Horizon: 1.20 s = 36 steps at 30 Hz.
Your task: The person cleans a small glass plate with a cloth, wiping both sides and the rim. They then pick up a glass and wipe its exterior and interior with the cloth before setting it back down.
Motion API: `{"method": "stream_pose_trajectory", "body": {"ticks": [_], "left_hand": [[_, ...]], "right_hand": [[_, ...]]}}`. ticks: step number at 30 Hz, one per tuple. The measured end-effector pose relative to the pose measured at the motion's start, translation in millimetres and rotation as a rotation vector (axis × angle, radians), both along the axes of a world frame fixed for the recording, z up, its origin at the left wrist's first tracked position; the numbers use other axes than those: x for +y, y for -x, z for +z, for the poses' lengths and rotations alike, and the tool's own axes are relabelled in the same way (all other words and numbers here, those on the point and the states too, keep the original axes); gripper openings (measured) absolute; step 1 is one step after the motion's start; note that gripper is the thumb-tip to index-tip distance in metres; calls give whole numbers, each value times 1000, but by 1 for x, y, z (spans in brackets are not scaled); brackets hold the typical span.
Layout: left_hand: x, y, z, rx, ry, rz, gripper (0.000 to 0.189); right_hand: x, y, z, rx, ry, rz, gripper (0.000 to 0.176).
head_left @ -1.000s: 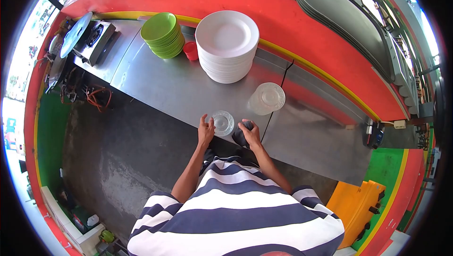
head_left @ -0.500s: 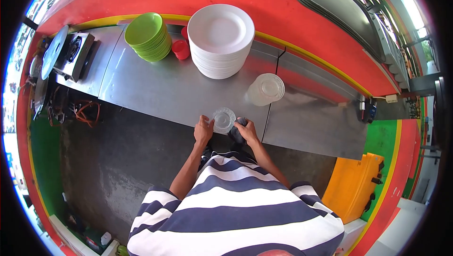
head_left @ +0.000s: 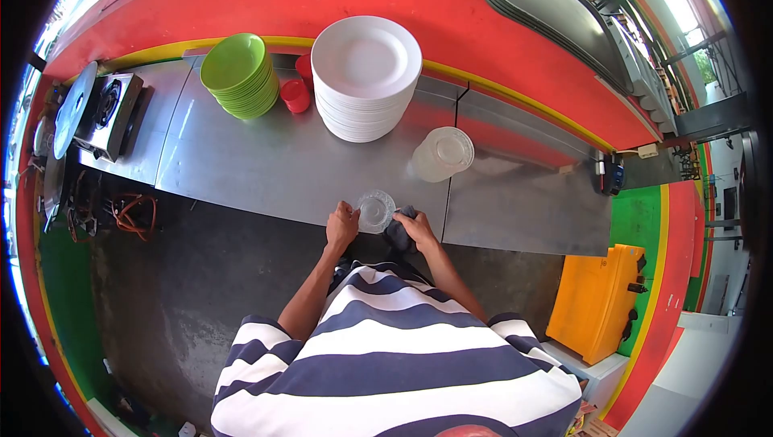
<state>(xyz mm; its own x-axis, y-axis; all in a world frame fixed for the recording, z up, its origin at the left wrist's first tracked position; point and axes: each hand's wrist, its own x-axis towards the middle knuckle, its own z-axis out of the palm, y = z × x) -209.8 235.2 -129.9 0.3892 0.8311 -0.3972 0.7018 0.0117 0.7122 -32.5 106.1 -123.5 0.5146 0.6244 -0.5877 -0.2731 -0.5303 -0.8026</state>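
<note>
My left hand is closed on the left rim of a small clear glass saucer with a patterned border. The saucer is over the front edge of the steel counter, close to my body. At its right side, my right hand grips a dark cloth, fingertips right at the saucer's rim. Farther back to the right stands a stack of similar clear saucers.
Tall stacks of white plates and green bowls stand along the back of the counter, with a red cup between them. A gas stove sits at the left end. An orange box is at right.
The view has shifted slightly, so the counter and stacks appear a little further left. Both hands keep their places at the saucer, with the cloth still in the right.
</note>
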Motion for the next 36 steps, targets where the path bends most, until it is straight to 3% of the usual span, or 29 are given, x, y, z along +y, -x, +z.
{"method": "stream_pose_trajectory", "body": {"ticks": [10, 13, 22, 27, 31, 36], "left_hand": [[8, 1, 6, -436, 221, -67, 20], [11, -1, 6, -502, 111, -169, 20], [29, -5, 36, -676, 156, -269, 18], [43, -5, 48, -812, 328, -292, 17], [50, -5, 54, -903, 521, -246, 16], [50, -4, 56, -985, 544, -268, 21]], "right_hand": [[-2, 5, -7, -7, 12, -47, 28], [-3, 8, -1, -5, -11, -94, 28], [-5, 20, 40, -13, -168, -305, 34], [-2, 20, 71, 117, -259, -327, 34], [-1, 24, 81, 58, -283, -320, 30], [8, 40, 96, 21, -253, -375, 23]]}}
